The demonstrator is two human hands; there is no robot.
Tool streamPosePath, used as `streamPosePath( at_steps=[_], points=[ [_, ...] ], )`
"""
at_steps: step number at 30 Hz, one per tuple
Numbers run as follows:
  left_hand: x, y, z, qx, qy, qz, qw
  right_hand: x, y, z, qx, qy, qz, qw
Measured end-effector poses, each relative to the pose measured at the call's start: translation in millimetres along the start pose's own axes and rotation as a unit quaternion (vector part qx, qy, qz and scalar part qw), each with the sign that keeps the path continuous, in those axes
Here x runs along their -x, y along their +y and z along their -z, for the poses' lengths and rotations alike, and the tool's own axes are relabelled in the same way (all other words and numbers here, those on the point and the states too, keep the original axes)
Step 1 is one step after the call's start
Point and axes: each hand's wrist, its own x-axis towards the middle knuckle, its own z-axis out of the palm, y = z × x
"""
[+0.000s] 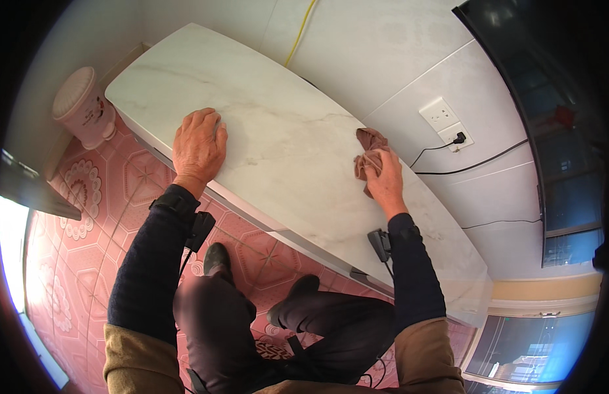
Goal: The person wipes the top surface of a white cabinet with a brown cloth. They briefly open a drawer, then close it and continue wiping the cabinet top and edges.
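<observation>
A long cabinet with a white marble-patterned top [285, 143] stretches before me along the wall. My left hand [200, 145] rests palm down near its front edge, fingers slightly spread, holding nothing. Near the back edge, by the wall, my right hand [387, 180] grips a crumpled brown cloth [368, 165] against the surface. Part of the cloth sticks out past the fingers, and some of it is hidden under them. Both wrists wear black straps with small black devices.
A pink lidded bin [85, 111] stands at the cabinet's left end. On the wall are a socket [445, 123] with a black plug, a yellow cable [299, 32] and a large dark-screened television [546, 123]. Pink patterned tiles [265, 256] cover the floor. A door edge [43, 192] juts in at left.
</observation>
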Motion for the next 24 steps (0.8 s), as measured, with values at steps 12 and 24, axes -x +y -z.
streamPosePath(
  at_steps=[12, 24],
  points=[
    [-1, 2, 4, -0.01, -0.014, -0.007, 1.0, 5, -90, -37, -0.107, -0.044, 0.181, 0.977],
    [0, -1, 0, -0.015, -0.012, -0.006, 1.0, 30, 25, 23, 0.021, 0.004, -0.02, 1.0]
  ],
)
